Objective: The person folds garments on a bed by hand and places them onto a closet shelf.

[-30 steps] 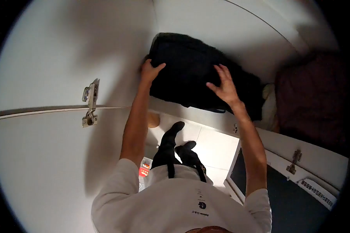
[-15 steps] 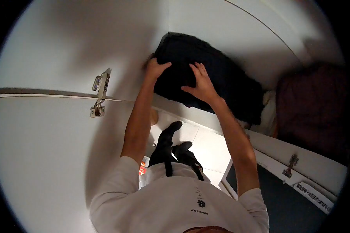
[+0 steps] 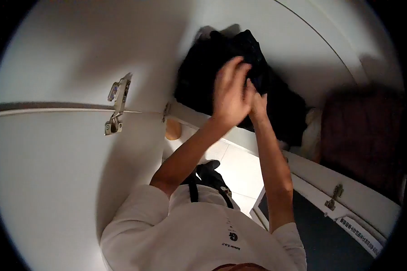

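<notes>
A bundle of black clothing (image 3: 199, 77), soft and bunched up, lies inside a white cupboard compartment. My left hand (image 3: 233, 92) is over its middle, fingers extended and apart, slightly blurred. I cannot tell whether it touches the cloth. Just to the right, my right hand (image 3: 258, 106) is against the dark fabric, partly covered by my left hand. Its fingertips are mostly hidden, so its grip does not show. More black cloth stretches to the right beneath and beyond my right wrist.
A dark maroon cloth item (image 3: 362, 126) lies at the right, beside a pale cloth (image 3: 313, 126). A large white door (image 3: 45, 171) with a metal hinge (image 3: 118, 104) stands on the left. At lower right is another hinge (image 3: 334, 197). Pale floor tiles (image 3: 233, 169) show below.
My left hand has moved right from the bundle's left end to its middle. My right hand has shifted slightly right. The black clothing's left part is now bunched higher, with a peaked top.
</notes>
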Available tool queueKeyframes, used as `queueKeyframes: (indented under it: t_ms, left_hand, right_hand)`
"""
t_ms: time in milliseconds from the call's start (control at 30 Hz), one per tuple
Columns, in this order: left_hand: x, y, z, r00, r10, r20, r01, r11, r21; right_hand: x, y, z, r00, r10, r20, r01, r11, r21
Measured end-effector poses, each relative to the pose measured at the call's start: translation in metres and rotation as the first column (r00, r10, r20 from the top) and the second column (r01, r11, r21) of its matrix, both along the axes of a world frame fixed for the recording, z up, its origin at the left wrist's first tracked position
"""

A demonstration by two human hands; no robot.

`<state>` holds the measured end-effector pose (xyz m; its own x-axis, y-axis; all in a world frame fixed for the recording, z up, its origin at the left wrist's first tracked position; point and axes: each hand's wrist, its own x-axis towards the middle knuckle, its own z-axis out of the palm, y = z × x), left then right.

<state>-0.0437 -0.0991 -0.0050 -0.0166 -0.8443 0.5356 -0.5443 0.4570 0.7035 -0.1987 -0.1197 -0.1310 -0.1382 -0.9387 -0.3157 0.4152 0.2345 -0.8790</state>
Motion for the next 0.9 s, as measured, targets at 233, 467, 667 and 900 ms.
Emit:
queueKeyframes:
  t_ms: [233,467,667,900]
  left_hand:
    - [0.044,-0.049,-0.098,0.728,0.264,-0.633,0.280,0.728,0.626]
    - [0.026,-0.067,-0.088,0.749,0.108,-0.654,0.459,0.627,0.629]
    - [0.015,-0.037,-0.028,0.795,-0.108,-0.597,0.556,0.522,0.647]
    - [0.019,-0.035,-0.102,0.660,0.081,-0.747,0.318,0.870,0.376]
  right_hand:
    - [0.010,0.005,0.019,0.975,-0.071,-0.212,0.097,0.988,0.118]
    - [0.041,0.004,0.042,0.843,0.070,-0.533,-0.088,0.996,-0.009]
    - [0.026,0.001,0.024,0.942,-0.035,-0.333,0.038,0.999,0.002]
    - [-0.036,0.013,0.068,0.970,-0.236,-0.058,0.242,0.937,0.251]
